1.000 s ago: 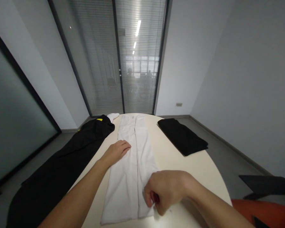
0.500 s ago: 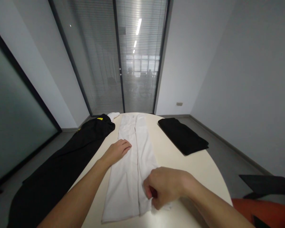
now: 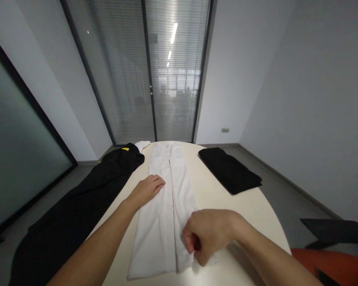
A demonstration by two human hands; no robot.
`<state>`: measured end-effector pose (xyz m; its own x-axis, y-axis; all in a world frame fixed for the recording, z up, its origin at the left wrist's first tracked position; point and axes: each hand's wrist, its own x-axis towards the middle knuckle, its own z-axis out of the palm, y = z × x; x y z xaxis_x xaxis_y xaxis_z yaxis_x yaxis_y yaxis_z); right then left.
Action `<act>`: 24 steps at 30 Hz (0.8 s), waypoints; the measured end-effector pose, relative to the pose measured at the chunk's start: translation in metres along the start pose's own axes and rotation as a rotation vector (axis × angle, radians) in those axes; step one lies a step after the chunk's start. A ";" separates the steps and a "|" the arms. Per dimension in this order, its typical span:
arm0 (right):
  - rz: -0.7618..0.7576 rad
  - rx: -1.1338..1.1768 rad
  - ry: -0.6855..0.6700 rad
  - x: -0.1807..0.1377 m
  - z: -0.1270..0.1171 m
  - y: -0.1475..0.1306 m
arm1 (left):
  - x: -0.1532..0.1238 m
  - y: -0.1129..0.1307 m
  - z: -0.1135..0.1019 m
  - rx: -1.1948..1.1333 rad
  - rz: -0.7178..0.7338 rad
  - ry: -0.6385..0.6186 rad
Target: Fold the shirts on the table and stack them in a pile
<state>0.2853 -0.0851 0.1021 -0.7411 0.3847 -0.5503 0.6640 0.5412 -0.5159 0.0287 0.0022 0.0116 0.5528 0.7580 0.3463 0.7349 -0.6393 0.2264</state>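
A long white garment point(image 3: 164, 206), folded into a narrow strip, lies lengthwise down the middle of a cream oval table point(image 3: 244, 210). My left hand point(image 3: 147, 190) rests flat on its left half, fingers stretched out. My right hand point(image 3: 210, 234) is closed in a pinch on the garment's near right corner, holding the cloth's edge just above the table.
A folded black garment point(image 3: 229, 170) lies on the table's right side. A large black garment with a yellow tag point(image 3: 77, 206) drapes over the table's left edge. A small white cloth point(image 3: 143, 145) sits at the far end. An orange and black chair point(image 3: 331, 254) stands at the lower right.
My right hand has shifted slightly right and up with the garment's near right corner, pulling that edge outward. My left hand has stayed flat in place.
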 end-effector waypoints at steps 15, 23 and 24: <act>-0.238 -0.084 0.135 0.021 0.008 -0.001 | -0.002 0.006 -0.001 -0.042 0.070 0.009; -0.286 -0.101 0.161 0.025 0.012 -0.005 | -0.006 -0.001 0.006 0.028 0.009 -0.117; -0.293 -0.093 0.172 0.026 0.013 -0.005 | -0.006 -0.001 0.007 0.036 -0.008 -0.143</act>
<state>0.2642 -0.0875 0.0822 -0.9099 0.3191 -0.2653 0.4149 0.7100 -0.5690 0.0271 -0.0011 0.0031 0.5952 0.7755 0.2104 0.7519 -0.6299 0.1947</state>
